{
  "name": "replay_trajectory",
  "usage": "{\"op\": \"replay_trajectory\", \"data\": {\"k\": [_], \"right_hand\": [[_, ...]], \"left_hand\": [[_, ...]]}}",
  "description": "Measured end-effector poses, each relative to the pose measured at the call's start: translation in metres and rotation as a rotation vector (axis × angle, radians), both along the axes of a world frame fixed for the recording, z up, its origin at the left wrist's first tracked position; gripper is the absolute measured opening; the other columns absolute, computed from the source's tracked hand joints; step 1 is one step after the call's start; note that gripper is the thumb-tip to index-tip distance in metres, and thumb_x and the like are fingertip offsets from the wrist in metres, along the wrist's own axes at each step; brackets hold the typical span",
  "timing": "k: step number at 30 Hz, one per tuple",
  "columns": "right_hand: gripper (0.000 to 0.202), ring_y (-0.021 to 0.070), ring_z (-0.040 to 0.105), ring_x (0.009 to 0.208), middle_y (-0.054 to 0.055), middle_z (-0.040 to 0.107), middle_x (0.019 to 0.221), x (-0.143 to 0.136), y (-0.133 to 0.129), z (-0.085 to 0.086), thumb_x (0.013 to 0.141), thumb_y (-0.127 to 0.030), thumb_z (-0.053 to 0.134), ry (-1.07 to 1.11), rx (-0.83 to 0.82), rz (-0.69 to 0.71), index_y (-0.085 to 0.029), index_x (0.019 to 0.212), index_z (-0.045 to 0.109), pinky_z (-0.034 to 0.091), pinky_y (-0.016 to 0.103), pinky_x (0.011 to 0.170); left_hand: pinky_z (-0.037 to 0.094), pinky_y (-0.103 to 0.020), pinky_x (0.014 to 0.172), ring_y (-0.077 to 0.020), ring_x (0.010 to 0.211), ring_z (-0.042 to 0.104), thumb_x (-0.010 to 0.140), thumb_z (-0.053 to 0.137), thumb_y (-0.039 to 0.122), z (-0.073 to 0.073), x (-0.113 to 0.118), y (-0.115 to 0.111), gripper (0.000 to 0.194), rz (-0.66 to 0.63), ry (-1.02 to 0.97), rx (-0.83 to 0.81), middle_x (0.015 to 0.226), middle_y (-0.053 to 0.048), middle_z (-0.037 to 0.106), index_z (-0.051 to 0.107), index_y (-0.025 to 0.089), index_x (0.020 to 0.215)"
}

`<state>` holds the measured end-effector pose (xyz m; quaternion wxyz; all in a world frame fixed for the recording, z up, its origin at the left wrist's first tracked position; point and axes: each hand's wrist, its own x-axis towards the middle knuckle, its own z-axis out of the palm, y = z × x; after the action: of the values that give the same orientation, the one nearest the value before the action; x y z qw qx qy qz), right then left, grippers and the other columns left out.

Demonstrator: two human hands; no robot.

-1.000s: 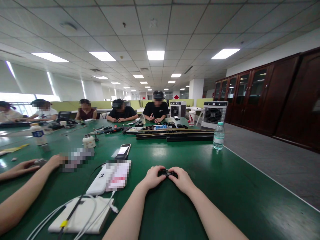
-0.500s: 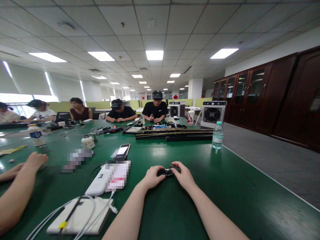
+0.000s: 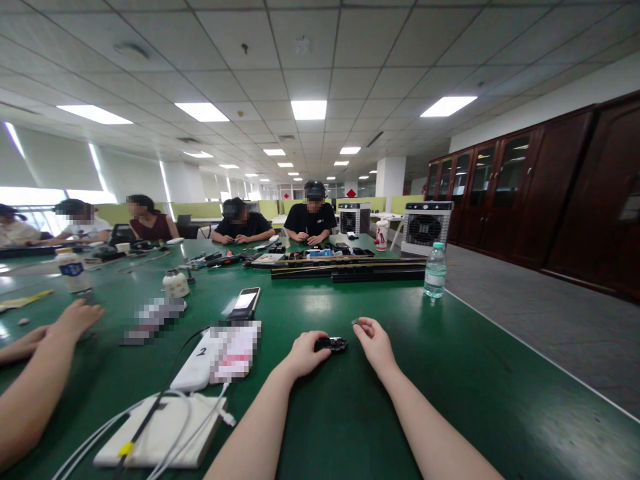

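Note:
On the green table, my left hand (image 3: 306, 353) is closed around one end of a small black device with its inner parts showing (image 3: 334, 344); its exact kind is too small to tell. The device's right end sticks out past my thumb. To the right and apart from it, my right hand (image 3: 373, 340) pinches a tiny dark piece (image 3: 357, 322) between thumb and fingertips. What that piece is I cannot make out.
Left of my arms lie a white power bank (image 3: 197, 363), a phone (image 3: 245, 303), a white box (image 3: 150, 440) and cables. A water bottle (image 3: 435, 270) stands right, near black rails (image 3: 380, 270). A co-worker's arm (image 3: 45, 380) reaches in from the left; other people sit across.
My right hand has moved right, away from the black device, with a tiny piece in its fingertips. My left hand stays on the device. The co-worker's hand at left has shifted slightly.

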<state>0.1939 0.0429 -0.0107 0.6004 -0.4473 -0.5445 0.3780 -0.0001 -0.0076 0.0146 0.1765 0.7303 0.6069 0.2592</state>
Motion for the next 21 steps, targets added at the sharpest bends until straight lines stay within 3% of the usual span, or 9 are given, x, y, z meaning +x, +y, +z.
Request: {"op": "replay_trajectory", "data": {"k": [6, 21], "right_hand": [[0.033, 0.0263, 0.067, 0.099, 0.01, 0.073, 0.099, 0.0014, 0.0011, 0.0034, 0.063, -0.037, 0.069, 0.116, -0.083, -0.028, -0.018, 0.09, 0.068, 0.051, 0.04, 0.093], [0.032, 0.024, 0.068, 0.092, 0.009, 0.074, 0.094, 0.0052, -0.0006, 0.0072, 0.065, -0.034, 0.067, 0.153, -0.171, -0.068, -0.017, 0.091, 0.07, 0.052, 0.035, 0.089]], "left_hand": [[0.041, -0.035, 0.101, -0.026, 0.114, 0.056, 0.077, 0.06, 0.032, 0.0009, 0.0004, 0.0001, 0.041, 0.002, 0.004, -0.003, 0.119, -0.007, 0.065, 0.062, 0.02, 0.117], [0.04, -0.035, 0.102, -0.0257, 0.115, 0.055, 0.078, 0.06, 0.032, 0.0058, 0.0016, -0.0035, 0.043, -0.003, 0.012, -0.017, 0.121, -0.008, 0.065, 0.061, 0.019, 0.119]]}}
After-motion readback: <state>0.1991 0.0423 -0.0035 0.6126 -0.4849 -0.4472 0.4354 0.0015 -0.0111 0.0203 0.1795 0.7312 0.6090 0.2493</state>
